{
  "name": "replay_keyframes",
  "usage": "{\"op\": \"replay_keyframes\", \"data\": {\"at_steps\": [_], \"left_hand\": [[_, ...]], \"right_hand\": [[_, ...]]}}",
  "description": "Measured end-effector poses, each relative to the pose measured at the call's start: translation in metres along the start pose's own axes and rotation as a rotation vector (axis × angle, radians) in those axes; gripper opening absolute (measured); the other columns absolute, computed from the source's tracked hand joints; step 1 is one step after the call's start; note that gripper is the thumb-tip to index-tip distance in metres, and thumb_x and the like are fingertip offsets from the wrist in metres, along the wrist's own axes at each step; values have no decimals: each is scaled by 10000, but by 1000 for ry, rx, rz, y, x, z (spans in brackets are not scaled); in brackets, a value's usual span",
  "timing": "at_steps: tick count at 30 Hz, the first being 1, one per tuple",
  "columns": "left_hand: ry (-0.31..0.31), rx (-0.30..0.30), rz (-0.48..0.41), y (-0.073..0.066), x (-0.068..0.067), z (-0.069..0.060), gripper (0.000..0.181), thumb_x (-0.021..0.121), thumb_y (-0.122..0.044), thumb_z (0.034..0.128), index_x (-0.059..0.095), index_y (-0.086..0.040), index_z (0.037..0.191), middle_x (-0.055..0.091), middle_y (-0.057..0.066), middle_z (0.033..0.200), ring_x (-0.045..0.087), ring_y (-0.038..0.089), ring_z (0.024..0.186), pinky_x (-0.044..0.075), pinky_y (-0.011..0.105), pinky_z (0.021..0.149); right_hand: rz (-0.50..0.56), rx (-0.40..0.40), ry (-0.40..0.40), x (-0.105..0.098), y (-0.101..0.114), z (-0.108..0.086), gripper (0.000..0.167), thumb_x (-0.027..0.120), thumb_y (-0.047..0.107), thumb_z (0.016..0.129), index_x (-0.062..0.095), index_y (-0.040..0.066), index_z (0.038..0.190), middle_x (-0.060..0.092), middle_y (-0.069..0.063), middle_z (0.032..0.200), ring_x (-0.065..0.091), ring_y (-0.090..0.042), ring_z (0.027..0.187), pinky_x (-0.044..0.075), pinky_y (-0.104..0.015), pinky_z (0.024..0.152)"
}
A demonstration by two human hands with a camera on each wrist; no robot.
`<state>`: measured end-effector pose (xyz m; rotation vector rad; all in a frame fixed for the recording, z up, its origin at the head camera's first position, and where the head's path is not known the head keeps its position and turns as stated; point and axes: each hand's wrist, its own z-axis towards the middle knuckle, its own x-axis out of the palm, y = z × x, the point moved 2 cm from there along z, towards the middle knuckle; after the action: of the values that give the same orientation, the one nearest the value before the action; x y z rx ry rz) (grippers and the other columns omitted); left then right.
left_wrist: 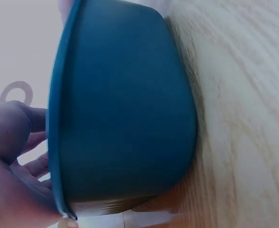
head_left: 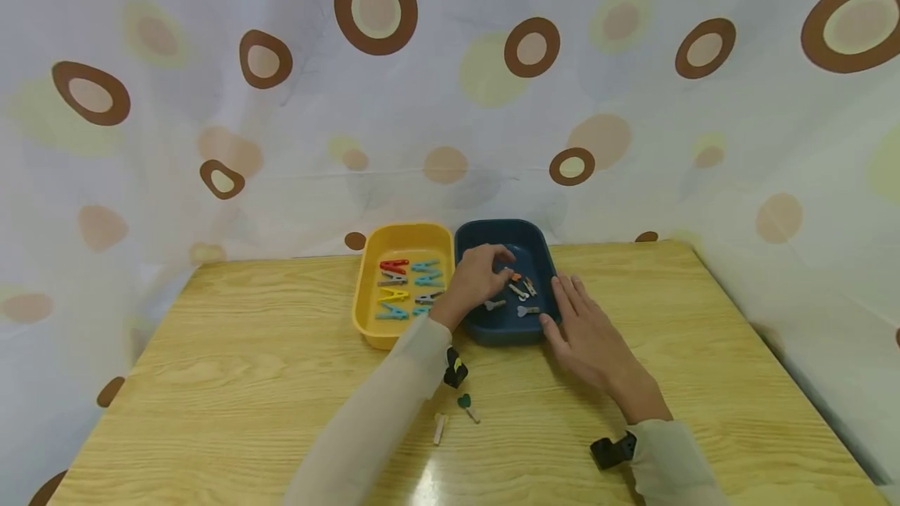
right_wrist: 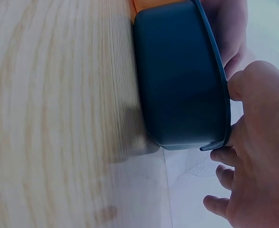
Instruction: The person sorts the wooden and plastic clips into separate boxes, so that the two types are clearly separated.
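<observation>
My left hand [head_left: 481,279] reaches over the near left side of a dark blue tray [head_left: 502,336], fingers bent down towards small wooden clothespins inside. A clothespin with an orange top [head_left: 516,277] lies right by the thumb; whether the fingertips pinch anything is hidden. Near it are a clothespin with a white heart [head_left: 519,292] and two with grey hearts, one of them a grey-heart clothespin [head_left: 528,311]. In the left wrist view, the tray's rim covers the fingertips. My right hand [head_left: 591,334] rests on the tray's right rim, fingers extended; the right wrist view shows its thumb touching the rim.
Left of the blue tray stands a yellow tray [head_left: 360,311] with several plastic clips, among them a red clip [head_left: 394,265] and a yellow clip [head_left: 394,295]. On the table before the trays lie a green-heart clothespin [head_left: 468,408] and a yellow-topped clothespin [head_left: 440,429]. A patterned curtain hangs behind.
</observation>
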<state>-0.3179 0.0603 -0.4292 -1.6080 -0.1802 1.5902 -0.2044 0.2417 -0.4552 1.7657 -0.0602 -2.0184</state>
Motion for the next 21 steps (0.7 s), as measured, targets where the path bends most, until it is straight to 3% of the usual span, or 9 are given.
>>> {"op": "replay_keyframes", "data": {"at_steps": [10,21], "left_hand": [[-76,57,-102,-5,-12,-27,213,696,-111,995,732,-56,1197,704,75,1210,681,250,1084,577,357,864],[-41,85,-159,-11,-27,-61,209,688,-114,1002,726,-61,1200,718,107,1169,676,255,1044,563,351,879]], "right_hand": [[8,1,8,0,-1,0,709,361,402,1117,159,-60,1615,122,-241,1687,73,-435,1552,189,-617,1205],[13,-2,11,0,-1,1,711,363,398,1118,152,-68,1613,118,-246,1687,57,-433,1554,174,-615,1209]]}}
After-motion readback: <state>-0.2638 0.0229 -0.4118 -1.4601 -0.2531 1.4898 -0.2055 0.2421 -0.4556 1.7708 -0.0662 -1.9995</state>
